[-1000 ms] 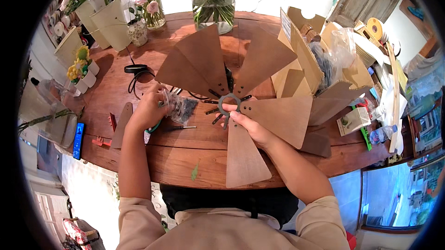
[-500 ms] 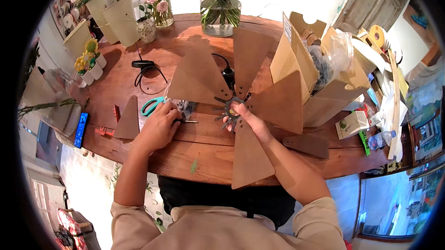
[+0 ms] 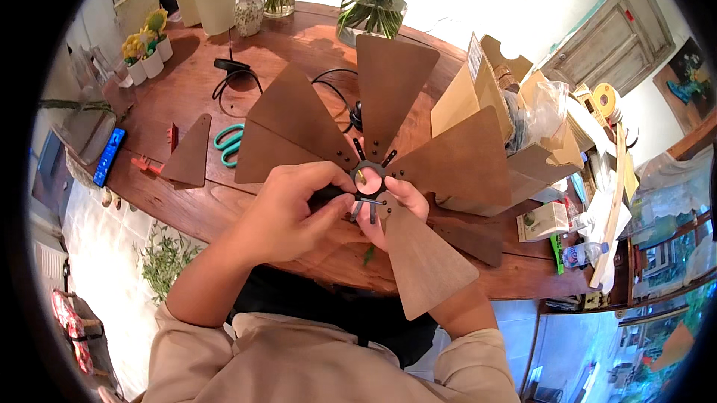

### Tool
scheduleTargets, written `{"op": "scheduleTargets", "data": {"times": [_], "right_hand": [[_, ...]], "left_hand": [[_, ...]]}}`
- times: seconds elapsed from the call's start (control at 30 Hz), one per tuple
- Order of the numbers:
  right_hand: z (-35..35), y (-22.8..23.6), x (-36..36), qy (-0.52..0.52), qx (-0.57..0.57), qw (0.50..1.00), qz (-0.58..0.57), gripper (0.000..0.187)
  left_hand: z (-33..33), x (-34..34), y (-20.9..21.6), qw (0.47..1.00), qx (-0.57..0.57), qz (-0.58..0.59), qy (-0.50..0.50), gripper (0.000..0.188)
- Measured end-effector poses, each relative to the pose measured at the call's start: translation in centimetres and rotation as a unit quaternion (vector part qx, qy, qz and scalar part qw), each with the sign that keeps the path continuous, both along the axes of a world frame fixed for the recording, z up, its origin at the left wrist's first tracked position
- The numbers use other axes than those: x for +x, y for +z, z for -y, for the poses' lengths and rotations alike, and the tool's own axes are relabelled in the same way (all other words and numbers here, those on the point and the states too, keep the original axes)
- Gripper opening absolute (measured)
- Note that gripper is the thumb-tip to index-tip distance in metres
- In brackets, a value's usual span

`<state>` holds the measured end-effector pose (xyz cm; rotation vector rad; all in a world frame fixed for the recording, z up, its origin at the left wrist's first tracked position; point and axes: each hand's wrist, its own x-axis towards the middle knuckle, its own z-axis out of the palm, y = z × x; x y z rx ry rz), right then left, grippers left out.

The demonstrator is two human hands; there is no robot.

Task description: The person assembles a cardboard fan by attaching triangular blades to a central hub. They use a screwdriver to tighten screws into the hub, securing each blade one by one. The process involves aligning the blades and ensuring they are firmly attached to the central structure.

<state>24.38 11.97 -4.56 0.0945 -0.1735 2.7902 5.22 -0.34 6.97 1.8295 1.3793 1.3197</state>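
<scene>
A wheel of brown, fan-like blades hangs over the table, with broad blades point(image 3: 396, 82) around a dark pronged hub ring point(image 3: 379, 188). My right hand point(image 3: 403, 197) grips the hub from behind and the right, thumb in front. At the hub's lower left, my left hand point(image 3: 302, 201) pinches a small screwdriver point(image 3: 371, 200); its metal shaft points right across the prongs and its handle is mostly hidden in my fingers. Below the upper left blade shows another brown area; I cannot tell whether it is a further blade or shadow. Loose blades lie at left point(image 3: 190, 153) and right point(image 3: 470, 242).
Teal-handled scissors point(image 3: 229, 144) and red plastic pieces point(image 3: 149, 165) lie on the left, near a phone point(image 3: 110, 156). An open cardboard box point(image 3: 485, 171) stands on the right, a glass vase point(image 3: 373, 14) at the back. A black cable point(image 3: 258, 80) runs behind the wheel.
My left hand has picked the screwdriver up off the table and brought it right to the hub. The wheel has turned slightly in my right hand, and the view has shifted.
</scene>
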Motion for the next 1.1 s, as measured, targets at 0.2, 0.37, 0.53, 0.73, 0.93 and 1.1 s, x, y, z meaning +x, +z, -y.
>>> {"op": "scheduleTargets", "data": {"times": [0.2, 0.37, 0.53, 0.73, 0.93, 1.1], "right_hand": [[0.8, 0.5, -0.4, -0.029, 0.013, 0.999, 0.032, 0.042], [0.8, 0.7, 0.3, -0.025, 0.006, 0.998, 0.051, 0.04], [0.3, 0.3, 0.8, 0.016, -0.006, 0.997, 0.076, 0.035], [-0.2, 0.2, 1.1, 0.042, -0.023, 0.994, 0.094, 0.031], [0.2, 1.1, 1.4, 0.024, -0.004, 0.991, 0.128, 0.028], [1.3, 2.8, 0.1, 0.009, 0.015, 0.982, 0.19, 0.019]], "left_hand": [[-0.2, 1.1, -1.2, 1.0, -0.017, 0.013, 0.002, 0.01], [-0.3, 1.3, -1.4, 1.0, -0.014, -0.017, 0.011, 0.008], [0.0, 1.5, -1.5, 0.992, -0.116, 0.043, 0.011, 0.013], [-0.1, 1.0, -1.4, 0.99, -0.124, -0.059, -0.029, 0.026], [-1.6, 0.2, 0.0, 0.883, -0.45, 0.128, -0.043, 0.028], [-0.8, 0.0, 0.0, 0.936, -0.347, 0.042, -0.05, 0.027]]}}
